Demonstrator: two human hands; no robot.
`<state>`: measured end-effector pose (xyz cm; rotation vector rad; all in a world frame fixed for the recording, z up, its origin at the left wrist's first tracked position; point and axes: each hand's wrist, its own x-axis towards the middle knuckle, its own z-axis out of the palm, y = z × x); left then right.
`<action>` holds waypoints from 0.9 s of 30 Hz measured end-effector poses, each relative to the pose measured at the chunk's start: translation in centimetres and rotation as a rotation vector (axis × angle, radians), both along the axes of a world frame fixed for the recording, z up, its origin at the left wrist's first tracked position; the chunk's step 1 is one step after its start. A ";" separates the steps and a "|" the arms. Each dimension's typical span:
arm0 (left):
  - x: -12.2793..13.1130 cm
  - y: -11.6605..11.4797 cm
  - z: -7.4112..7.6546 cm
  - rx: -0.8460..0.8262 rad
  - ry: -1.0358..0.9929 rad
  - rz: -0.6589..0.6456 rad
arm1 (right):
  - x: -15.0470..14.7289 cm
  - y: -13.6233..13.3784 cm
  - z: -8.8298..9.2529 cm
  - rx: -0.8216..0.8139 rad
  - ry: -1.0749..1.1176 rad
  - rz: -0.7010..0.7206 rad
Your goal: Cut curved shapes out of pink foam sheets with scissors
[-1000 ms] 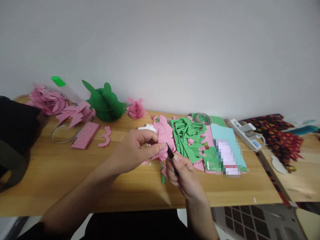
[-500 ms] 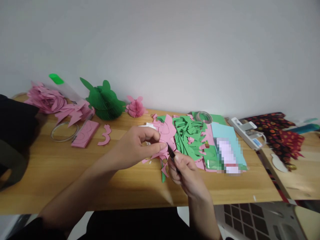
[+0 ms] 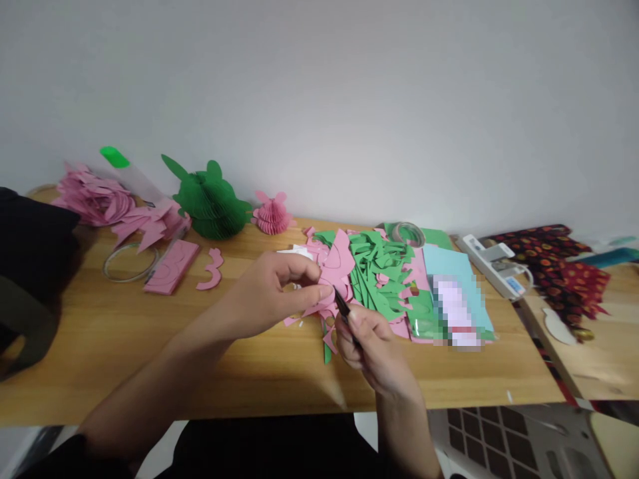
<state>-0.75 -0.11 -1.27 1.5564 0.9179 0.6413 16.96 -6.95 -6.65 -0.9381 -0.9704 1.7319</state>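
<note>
A grey wall (image 3: pixel 319 100) stands behind a wooden table (image 3: pixel 124 359). On the table, near the wall, the green figure (image 3: pixel 214 206) of folded paper stands built and looks finished.

The left hand (image 3: pixel 274 293) reaches in over the table's middle, thumb and forefinger pinched together on a pink piece. The right hand (image 3: pixel 372 346) faces it, fingers closed around a dark tool. Beyond them lies a heap of green scraps (image 3: pixel 379 273), a sign that much cutting is done; more pink offcuts (image 3: pixel 94 193) pile up at the far left.

The pink block (image 3: pixel 172 266) bears drawn curves but has straight edges, so it appears uncut: work left over. The pink piece (image 3: pixel 339 261) is above the scraps, its edge partly curved and a drawn line on its face, so its shaping seems only part done. The small pink figure (image 3: pixel 272 214), beside the green one, looks complete.

The tool (image 3: pixel 343 305) has its tip against or just beside the pink piece; whether its blades are parted I cannot tell. Smallest, a wavy strip (image 3: pixel 212 269) lies cut out beside the block.
</note>
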 end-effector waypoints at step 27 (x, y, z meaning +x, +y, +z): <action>-1.0 1.0 1.8 0.107 0.196 -0.197 | 0.4 -0.2 0.2 0.060 -0.018 0.068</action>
